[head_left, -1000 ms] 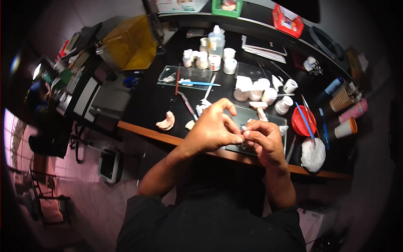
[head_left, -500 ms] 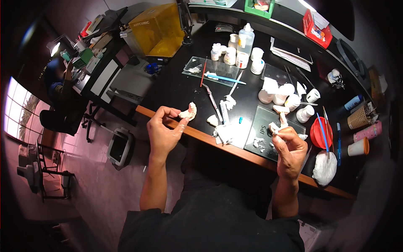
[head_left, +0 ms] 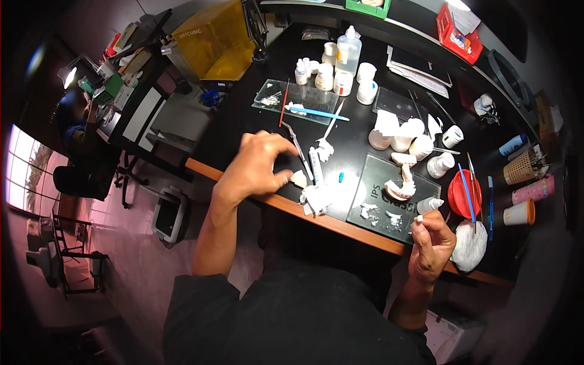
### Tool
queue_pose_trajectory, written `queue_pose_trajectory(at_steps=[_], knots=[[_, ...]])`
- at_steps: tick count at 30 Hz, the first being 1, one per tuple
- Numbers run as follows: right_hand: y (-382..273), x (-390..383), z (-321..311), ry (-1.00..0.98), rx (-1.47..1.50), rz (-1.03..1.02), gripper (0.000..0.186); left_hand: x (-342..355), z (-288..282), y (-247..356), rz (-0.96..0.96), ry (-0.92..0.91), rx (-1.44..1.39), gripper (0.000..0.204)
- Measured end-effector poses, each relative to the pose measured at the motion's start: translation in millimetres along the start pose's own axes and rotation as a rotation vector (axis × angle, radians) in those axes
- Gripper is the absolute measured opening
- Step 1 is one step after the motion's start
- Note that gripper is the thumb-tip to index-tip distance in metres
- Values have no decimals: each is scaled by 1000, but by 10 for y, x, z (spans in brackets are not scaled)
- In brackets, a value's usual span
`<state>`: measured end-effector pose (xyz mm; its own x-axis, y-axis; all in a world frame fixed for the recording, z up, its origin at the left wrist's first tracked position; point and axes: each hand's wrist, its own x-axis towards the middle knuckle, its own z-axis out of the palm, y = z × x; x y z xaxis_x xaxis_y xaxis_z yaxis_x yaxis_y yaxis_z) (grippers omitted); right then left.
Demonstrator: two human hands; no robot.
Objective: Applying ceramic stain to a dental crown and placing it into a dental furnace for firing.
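while the left hand hovers half-curled over the black tabletop, its fingers come down around a small pale plaster piece lying near the front edge, not yet closed on it. the right hand is loosely closed, pinching a tiny white bit at its fingertips beside the glass slab. that plaster piece looks light, stiff and brittle, likely chalky rather than slippery; it is best taken gently by its thicker sides. a crumpled white tissue lies just beside it.
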<state>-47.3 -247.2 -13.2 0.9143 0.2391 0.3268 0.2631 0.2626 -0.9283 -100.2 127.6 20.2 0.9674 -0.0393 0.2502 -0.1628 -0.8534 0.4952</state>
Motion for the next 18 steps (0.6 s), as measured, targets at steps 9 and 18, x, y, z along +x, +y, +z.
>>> queue_pose_trajectory(at_steps=[9, 18], knots=[[30, 62, 158, -76, 20, 0, 10, -87, 196, 141, -1, -83, 76, 33], [20, 136, 731, -203, 203, -9, 9, -147, 189, 613, -6, 175, -398, 29]])
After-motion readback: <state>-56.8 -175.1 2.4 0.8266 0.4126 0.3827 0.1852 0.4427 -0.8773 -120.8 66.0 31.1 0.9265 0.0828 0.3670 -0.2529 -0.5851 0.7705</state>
